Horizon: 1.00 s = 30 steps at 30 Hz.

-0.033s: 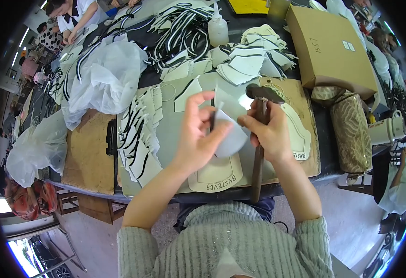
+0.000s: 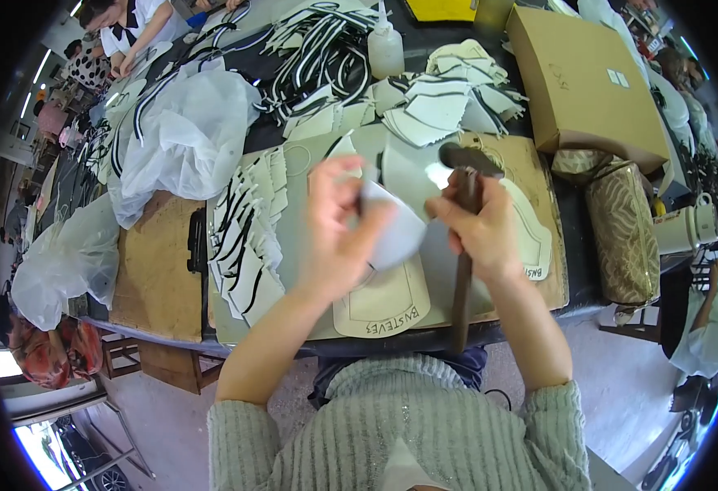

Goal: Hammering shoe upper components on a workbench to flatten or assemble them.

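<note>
The left hand (image 2: 338, 233) is a bit blurry. Its fingers are bent and its thumb pinches a pale curved piece (image 2: 397, 236), with the other fingers partly open. This piece is up in front of the person, over the grey board (image 2: 300, 209). The right hand (image 2: 483, 225) is closed around a hammer (image 2: 461, 299), just below its dark head. The hammer's handle points down toward the person.

A cream pattern piece (image 2: 382, 307) lies under the pale piece, near the board's front edge. Another cream pattern piece (image 2: 529, 225) is to the right, partly behind the right hand. On the left is a long row of white pieces with black edges (image 2: 248, 245). Behind, on the black worktop (image 2: 570, 233), stand a squeeze bottle (image 2: 386, 55) and a brown cardboard box (image 2: 580, 94).
</note>
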Each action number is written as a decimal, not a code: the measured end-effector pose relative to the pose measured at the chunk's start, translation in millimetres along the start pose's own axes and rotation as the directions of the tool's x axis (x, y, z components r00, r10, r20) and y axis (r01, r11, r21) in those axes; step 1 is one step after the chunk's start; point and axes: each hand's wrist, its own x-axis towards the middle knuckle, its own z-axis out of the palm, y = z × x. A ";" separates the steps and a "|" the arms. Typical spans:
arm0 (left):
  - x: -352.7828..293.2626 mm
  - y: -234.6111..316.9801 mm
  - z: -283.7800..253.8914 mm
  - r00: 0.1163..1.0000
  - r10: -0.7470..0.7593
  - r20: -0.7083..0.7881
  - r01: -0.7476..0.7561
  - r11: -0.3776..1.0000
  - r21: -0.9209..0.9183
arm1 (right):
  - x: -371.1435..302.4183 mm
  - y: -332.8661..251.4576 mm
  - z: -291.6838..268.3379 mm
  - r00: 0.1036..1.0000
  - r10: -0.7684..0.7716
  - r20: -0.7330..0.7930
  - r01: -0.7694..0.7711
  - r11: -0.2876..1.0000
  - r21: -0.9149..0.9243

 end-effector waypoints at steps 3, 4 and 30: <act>8.0 8.6 -29.2 0.993 0.003 -0.119 -0.010 0.998 -0.060 | 17.6 2.5 -38.9 0.986 -0.163 0.023 0.152 0.844 -0.515; 3.3 8.7 -36.1 0.998 -0.046 -0.050 0.045 0.999 -0.026 | 16.0 8.7 -52.4 0.989 -0.149 0.001 0.128 0.846 -0.517; -38.2 3.8 -5.4 0.845 -0.382 0.375 0.162 0.850 0.501 | -90.2 42.5 -20.7 0.912 0.259 0.317 -0.229 0.965 -0.127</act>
